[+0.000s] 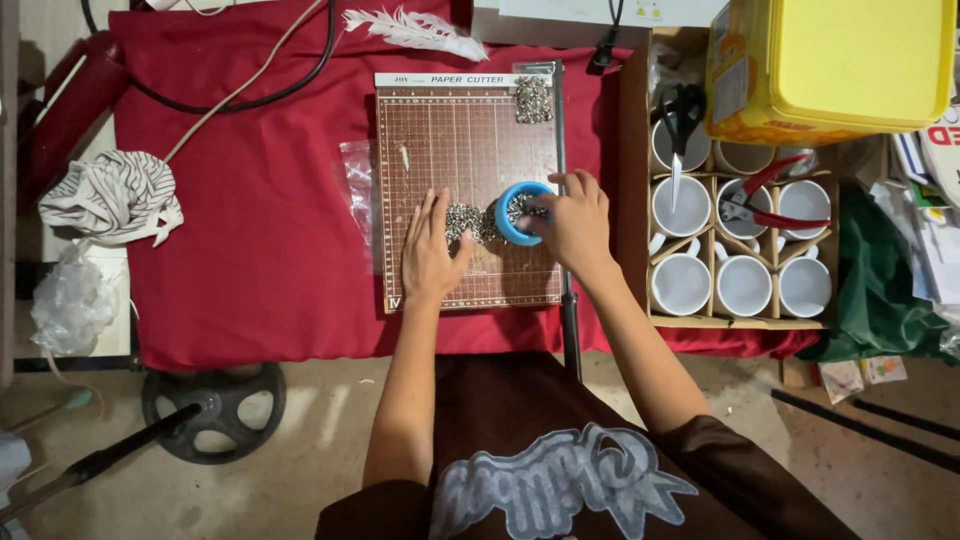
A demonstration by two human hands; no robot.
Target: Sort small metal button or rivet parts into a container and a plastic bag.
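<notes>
Head view. Small silvery bits (462,219) heaped on the brown gridded cutting board (440,150); too small to tell what kind. Right hand (574,222) hides the near right rim of the blue cup (513,203), fingers closed on it; cup tilted on its side toward the heap, more silvery bits inside. Left hand (430,255) lies flat and open on the board, fingertips touching the heap, holding nothing. A second patch of bits (533,100) sits at the board's far right corner. Right of the bench's red cloth (250,200), a divided cardboard box (632,180) holds white mugs (681,284); scissors (681,115) and red-handled pliers (757,200) stand in some. Yellow lidded tub (840,65) cut off at top.
</notes>
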